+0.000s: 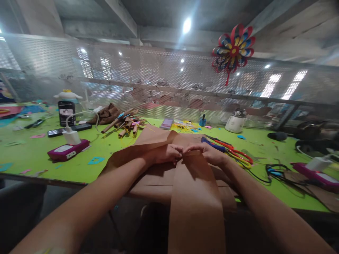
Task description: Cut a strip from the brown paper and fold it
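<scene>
Brown kraft paper (196, 197) lies over the table edge, and a long strip of it hangs down toward me. My left hand (168, 154) is closed, its thumb and fingers pinching the paper at the strip's upper end. Right beside it, my right hand (209, 153) presses bent fingers on the same end, also closed on the paper. The fingertips of both hands nearly meet. Behind and to the left, a larger sheet of brown paper (148, 141) rises in a fold under my left forearm.
Scissors with orange handles (239, 155) and a blue-handled tool (212, 144) lie right of my hands. Rolled brown paper tubes (127, 125) are piled at back left. A purple power strip (69, 150), a phone (66, 113) and a white jar (235, 122) stand on the green table (106, 169).
</scene>
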### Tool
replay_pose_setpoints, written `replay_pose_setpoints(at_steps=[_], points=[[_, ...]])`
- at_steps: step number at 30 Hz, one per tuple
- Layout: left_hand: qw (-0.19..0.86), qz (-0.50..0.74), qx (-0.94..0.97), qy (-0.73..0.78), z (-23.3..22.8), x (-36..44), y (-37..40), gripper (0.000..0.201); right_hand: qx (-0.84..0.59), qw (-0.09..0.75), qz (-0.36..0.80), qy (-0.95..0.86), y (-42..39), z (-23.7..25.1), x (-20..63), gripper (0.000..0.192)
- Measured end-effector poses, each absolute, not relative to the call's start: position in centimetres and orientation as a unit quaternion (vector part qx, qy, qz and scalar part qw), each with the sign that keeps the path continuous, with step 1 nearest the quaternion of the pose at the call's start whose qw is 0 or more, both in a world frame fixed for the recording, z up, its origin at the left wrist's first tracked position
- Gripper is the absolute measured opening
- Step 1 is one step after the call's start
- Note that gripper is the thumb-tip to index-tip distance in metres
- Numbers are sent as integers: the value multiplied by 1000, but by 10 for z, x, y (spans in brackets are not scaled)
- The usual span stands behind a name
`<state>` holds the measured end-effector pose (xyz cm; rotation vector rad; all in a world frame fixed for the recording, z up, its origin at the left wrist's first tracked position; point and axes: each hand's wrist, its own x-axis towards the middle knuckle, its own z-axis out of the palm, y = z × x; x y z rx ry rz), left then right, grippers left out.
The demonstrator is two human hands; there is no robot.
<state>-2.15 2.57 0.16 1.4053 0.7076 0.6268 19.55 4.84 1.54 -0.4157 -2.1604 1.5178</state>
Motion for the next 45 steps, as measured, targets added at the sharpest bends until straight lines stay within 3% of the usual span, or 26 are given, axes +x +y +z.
replay_pose_setpoints(at_steps=[5,9,14,20,23,27,30,37,45], points=[[685,301,604,275,-1,-20,27,23,-142,303,488,-806,50,16,194,22],[664,356,582,306,1,-22,30,38,-192,376,498,-757,53,19,198,24],[654,378,555,349,6,-35,36,29,-262,485,567,-613,60,22,206,29],[630,381,565,372,11,-36,32,29,-307,354,630,-620,53,18,196,31],[645,396,554,345,14,-33,27,36,-317,346,650,-598,51,17,191,33],[658,377,536,371,15,-34,27,49,-337,296,636,-627,56,11,189,34],[603,359,576,420,12,-35,31,51,-360,253,603,-666,63,1,185,34],[357,360,699,504,-1,-37,45,20,-364,301,405,-782,77,-16,175,33],[341,395,656,545,-3,-41,44,19,-406,328,392,-758,87,-28,184,28]])
